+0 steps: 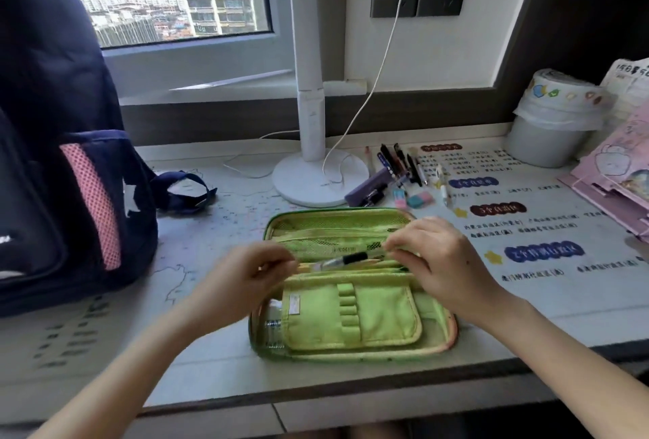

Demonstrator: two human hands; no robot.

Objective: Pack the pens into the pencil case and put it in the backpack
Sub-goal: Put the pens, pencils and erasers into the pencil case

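Pencil case (351,315): green, lying open flat on the counter (210,350), near centre, so its pockets face up.
Pen (346,260): black and clear, lying crosswise over the case's middle fold.
Left hand (246,273): fingers pinched together at the pen's left end, apparently steadying it.
Right hand (439,256): fingers closed on the pen's right end, likely guiding it in.
Loose pens (397,164): far right, beside the lamp base (316,178), not yet packed.
Backpack (52,157): navy, upright at left, well apart.

Printed characters on the desk mat (526,224) are too blurred to read.
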